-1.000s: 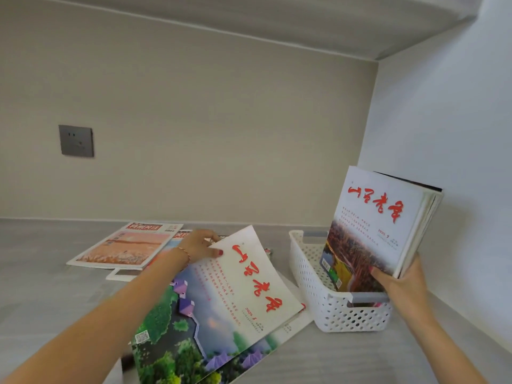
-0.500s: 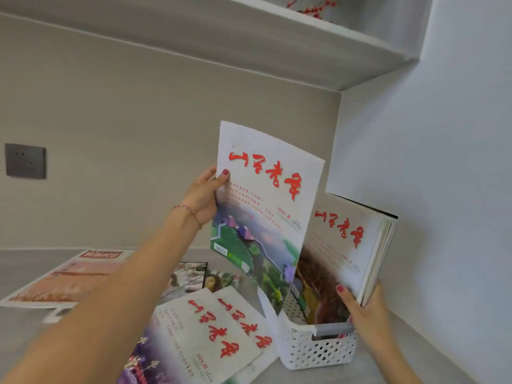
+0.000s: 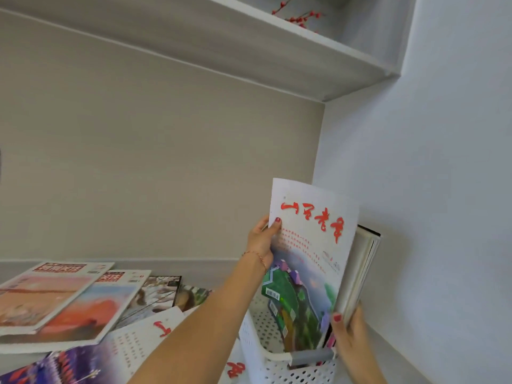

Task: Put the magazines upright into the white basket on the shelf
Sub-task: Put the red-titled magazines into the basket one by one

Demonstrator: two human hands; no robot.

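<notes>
White perforated plastic basket (image 3: 257,339) at lower right of the frame holds a stack of upright magazines (image 3: 360,273), gripped at its lower edge by the right hand (image 3: 350,339). Left hand (image 3: 261,241) pinches a red-titled landscape-cover magazine (image 3: 307,261), its bottom inside the basket, against that stack.

Red brush-script title, seemingly "山西老年", heads the upright magazine (image 3: 310,245).

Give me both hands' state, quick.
Left hand: gripping the magazine going into the basket.
Right hand: holding the upright stack.
</notes>
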